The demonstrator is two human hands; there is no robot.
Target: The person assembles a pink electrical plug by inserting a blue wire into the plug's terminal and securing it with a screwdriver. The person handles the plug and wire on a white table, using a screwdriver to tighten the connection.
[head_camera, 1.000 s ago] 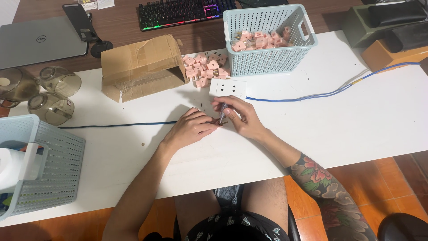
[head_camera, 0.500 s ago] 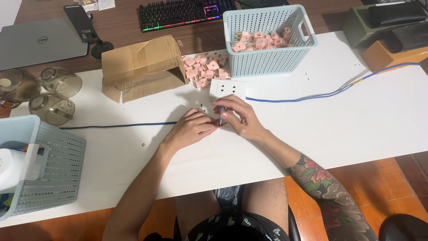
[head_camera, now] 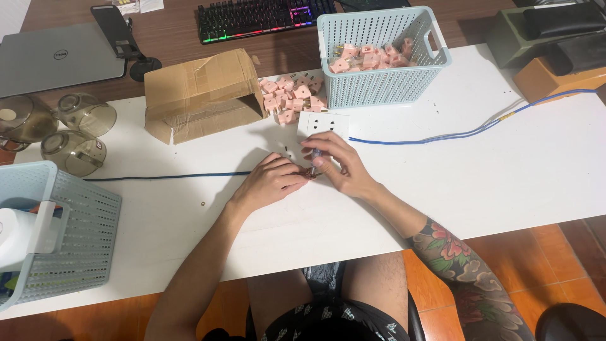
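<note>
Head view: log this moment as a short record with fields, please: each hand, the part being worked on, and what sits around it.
left hand: pressing down a small pink part on the white table
right hand: holding a thin tool upright on that part
behind hands: white socket plate, blue cable
loose stock: pink adapter plugs beside cardboard box
basket: light blue, holds more pink plugs
</note>
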